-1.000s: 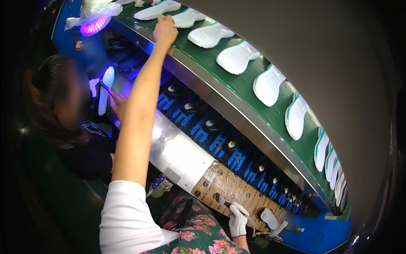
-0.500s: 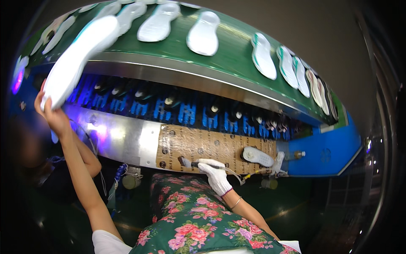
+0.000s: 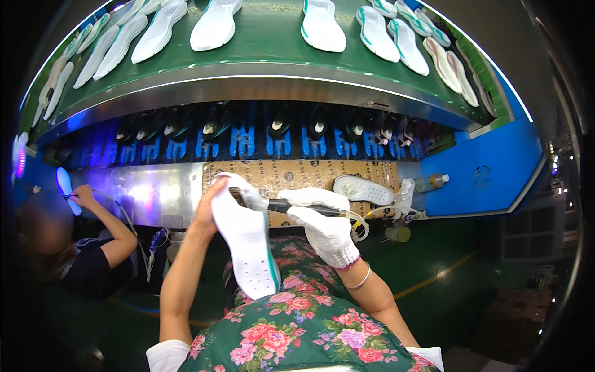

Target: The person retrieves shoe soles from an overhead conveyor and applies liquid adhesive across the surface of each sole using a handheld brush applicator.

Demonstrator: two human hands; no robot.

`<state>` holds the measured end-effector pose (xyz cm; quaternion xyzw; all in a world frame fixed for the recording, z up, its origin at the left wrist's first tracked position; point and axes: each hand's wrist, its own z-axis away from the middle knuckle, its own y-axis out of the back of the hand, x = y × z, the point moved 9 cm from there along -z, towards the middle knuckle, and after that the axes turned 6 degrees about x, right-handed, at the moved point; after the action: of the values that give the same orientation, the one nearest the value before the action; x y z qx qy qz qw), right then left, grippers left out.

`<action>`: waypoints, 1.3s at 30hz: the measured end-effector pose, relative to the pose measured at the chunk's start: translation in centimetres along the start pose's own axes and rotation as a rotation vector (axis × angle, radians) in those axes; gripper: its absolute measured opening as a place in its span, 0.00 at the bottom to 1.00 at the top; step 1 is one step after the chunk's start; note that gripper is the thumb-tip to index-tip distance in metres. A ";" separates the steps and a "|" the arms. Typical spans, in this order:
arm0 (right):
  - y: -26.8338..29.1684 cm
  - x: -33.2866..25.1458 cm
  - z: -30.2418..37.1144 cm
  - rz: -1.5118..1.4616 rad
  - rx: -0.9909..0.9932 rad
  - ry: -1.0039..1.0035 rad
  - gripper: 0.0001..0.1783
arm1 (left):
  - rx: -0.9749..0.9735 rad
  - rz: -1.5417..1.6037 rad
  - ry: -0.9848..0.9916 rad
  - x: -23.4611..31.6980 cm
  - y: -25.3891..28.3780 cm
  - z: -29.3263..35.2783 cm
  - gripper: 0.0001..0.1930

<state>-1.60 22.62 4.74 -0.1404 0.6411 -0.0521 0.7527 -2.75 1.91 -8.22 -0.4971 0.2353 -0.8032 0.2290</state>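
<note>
While my bare left hand [image 3: 206, 211] clamps its fingers around the far part of a white shoe sole with a green edge [image 3: 240, 232], my right hand [image 3: 328, 232], in a white knitted glove with a purplish hem, is closed around a slim black-handled brush [image 3: 282, 206]. My 2 hands are apart, with the sole and the brush's front between them. The sole is tilted; its far end overlaps the left part of a shiny brown printed sheet [image 3: 297, 173], and its near end, dotted with small holes, hangs on my side of that sheet, above my green floral apron [image 3: 279, 335]. The brush's front reaches over the sole's far part; whether its bristles touch, I cannot tell. On the sheet's right part lies another white sole with small holes [image 3: 372, 191]; just beside its right end are a crumpled white cloth-like item [image 3: 406, 193] and a clear plastic bottle [image 3: 431, 181]. Beyond the sheet stand dark shoes on blue supports [image 3: 242, 142], and past them a green belt [image 3: 266, 37] carries more soles. Well left of the sheet, 1 co-worker [image 3: 93, 266] has a hand at a glowing blue-white elongated piece [image 3: 64, 183].
</note>
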 end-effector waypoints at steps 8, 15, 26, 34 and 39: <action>0.2 -3.7 -0.2 0.337 -0.070 0.441 0.08 | -0.349 0.492 0.410 -9.3 -8.3 6.1 0.58; -0.8 -7.3 -0.8 0.602 0.020 0.838 0.10 | -0.247 0.380 0.110 -5.4 -12.0 4.6 0.59; -4.5 -5.8 0.5 0.525 -0.229 0.776 0.10 | -0.058 0.252 -0.013 -4.6 -8.4 3.6 0.51; -6.8 -5.6 1.4 0.711 -0.254 0.998 0.15 | -0.074 0.053 0.036 -3.0 -6.6 4.1 0.54; -4.7 -6.8 -0.7 0.531 -0.195 0.859 0.13 | -0.268 0.168 -0.051 -1.2 -6.6 3.1 0.59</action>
<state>-2.95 19.80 12.46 -0.0084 0.9080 0.1479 0.3919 -0.32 7.32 -3.82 -0.5222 0.3750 -0.7297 0.2328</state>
